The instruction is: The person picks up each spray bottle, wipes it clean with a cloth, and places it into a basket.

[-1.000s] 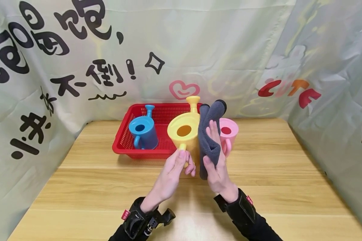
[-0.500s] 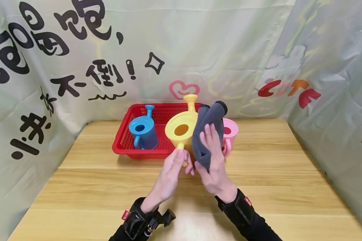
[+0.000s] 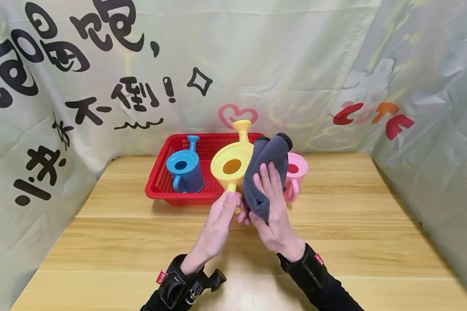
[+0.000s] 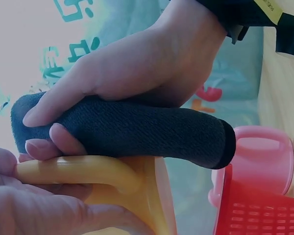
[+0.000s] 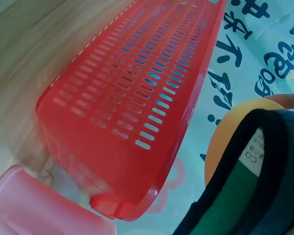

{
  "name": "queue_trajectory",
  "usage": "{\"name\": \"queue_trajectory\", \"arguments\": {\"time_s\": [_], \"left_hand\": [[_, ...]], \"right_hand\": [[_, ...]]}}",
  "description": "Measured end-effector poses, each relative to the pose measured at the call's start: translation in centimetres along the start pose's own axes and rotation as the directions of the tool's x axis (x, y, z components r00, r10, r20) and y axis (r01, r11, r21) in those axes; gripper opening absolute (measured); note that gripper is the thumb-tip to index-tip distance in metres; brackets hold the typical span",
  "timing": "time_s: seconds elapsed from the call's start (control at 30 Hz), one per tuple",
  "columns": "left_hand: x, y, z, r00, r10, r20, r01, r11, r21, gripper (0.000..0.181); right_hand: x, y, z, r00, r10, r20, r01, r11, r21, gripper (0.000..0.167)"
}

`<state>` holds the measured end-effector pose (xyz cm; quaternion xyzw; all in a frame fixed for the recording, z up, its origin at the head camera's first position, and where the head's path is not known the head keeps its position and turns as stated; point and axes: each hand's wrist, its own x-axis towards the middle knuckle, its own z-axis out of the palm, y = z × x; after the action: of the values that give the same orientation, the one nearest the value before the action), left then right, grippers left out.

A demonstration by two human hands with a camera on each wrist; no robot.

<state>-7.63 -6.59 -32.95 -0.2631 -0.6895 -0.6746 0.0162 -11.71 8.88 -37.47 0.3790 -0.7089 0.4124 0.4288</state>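
Observation:
In the head view, my left hand (image 3: 214, 224) grips the handle of a yellow watering can (image 3: 219, 160), its spout pointing away from me. The can is held up in front of a red basket. My right hand (image 3: 274, 211), fingers straight, presses a folded dark grey cloth (image 3: 270, 151) against the can's right side. The left wrist view shows fingers around the yellow handle (image 4: 83, 169), with the cloth (image 4: 137, 127) lying along it under the right thumb. In the right wrist view, the cloth's black edging (image 5: 269, 127) covers part of the can (image 5: 225, 132).
The red plastic basket (image 3: 171, 197) stands at the back of the wooden table (image 3: 113, 242), with a blue watering can (image 3: 190, 172) inside. A pink watering can (image 3: 300, 168) stands right of the basket, partly hidden by the cloth. A printed fabric backdrop (image 3: 295, 65) hangs behind.
The yellow watering can has shifted slightly left and tilted. My right hand has moved left with the cloth, which now covers more of the can's side.

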Motion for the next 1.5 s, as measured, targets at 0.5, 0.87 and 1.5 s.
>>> {"name": "queue_trajectory", "arguments": {"time_s": [0.5,0.87,1.5], "left_hand": [[-0.3,0.1,0.2,0.999,0.037,0.031,-0.038,0.998,0.043,0.038],[-0.4,0.1,0.3,0.997,0.038,0.064,-0.044,0.995,0.095,0.035],[-0.4,0.2,0.1,0.998,0.068,0.017,-0.069,0.996,0.058,0.038]], "right_hand": [[0.5,0.3,-1.4,0.964,0.252,0.089,-0.267,0.882,0.39,0.067],[0.2,-0.1,-2.1,0.916,0.392,0.08,-0.385,0.809,0.445,0.058],[0.0,0.4,-0.2,0.999,0.053,-0.011,-0.05,0.982,0.18,0.07]]}}
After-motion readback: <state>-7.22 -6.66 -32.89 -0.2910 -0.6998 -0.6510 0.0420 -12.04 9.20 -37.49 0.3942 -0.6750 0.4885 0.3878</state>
